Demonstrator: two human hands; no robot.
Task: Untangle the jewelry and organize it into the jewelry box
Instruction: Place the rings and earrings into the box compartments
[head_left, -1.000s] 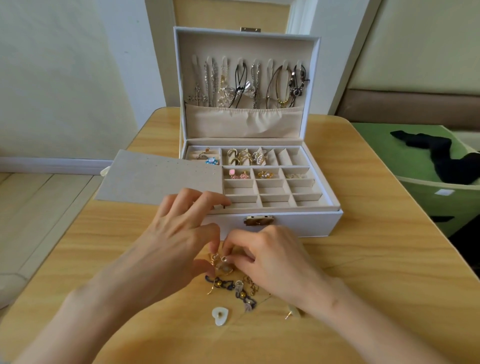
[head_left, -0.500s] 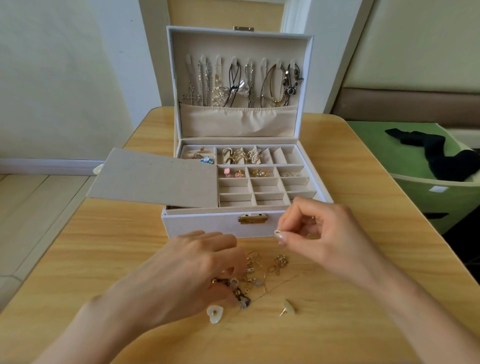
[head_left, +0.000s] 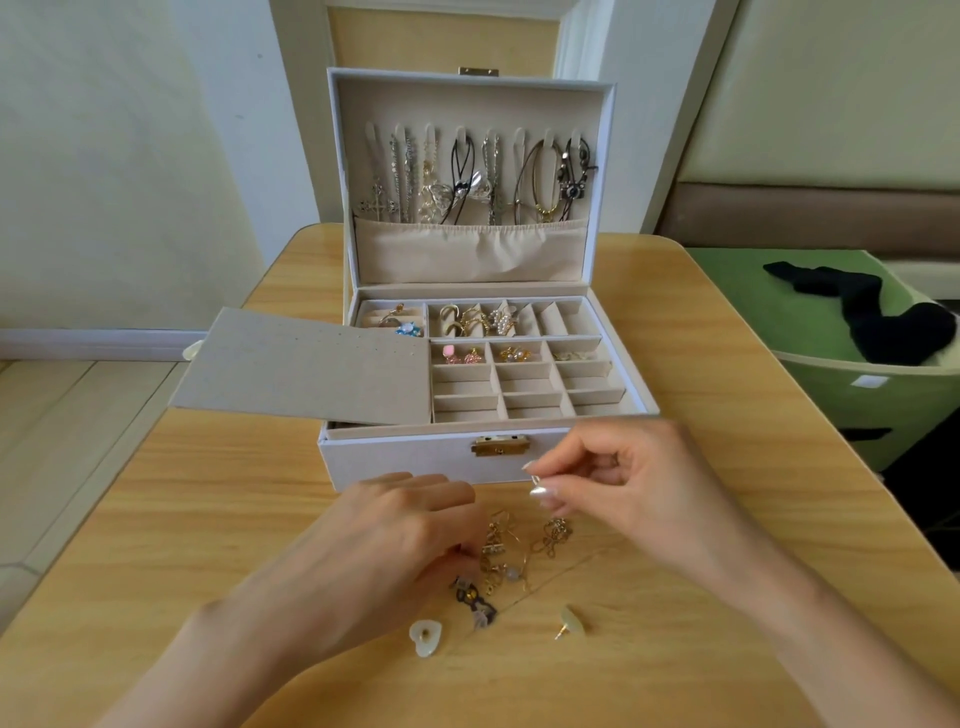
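On the wooden table your white jewelry box stands open. Necklaces hang in its lid, rings and earrings fill the rear compartments, and a beige card hides the tray's left part. Your left hand covers the tangled jewelry in front of the box; its fingertips are hidden, so I cannot tell its grip. Your right hand pinches a tiny piece, too small to identify.

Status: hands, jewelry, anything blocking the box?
Left hand rests on jewelry pile. Right hand pinches small piece above it. Box open, card panel over left side.
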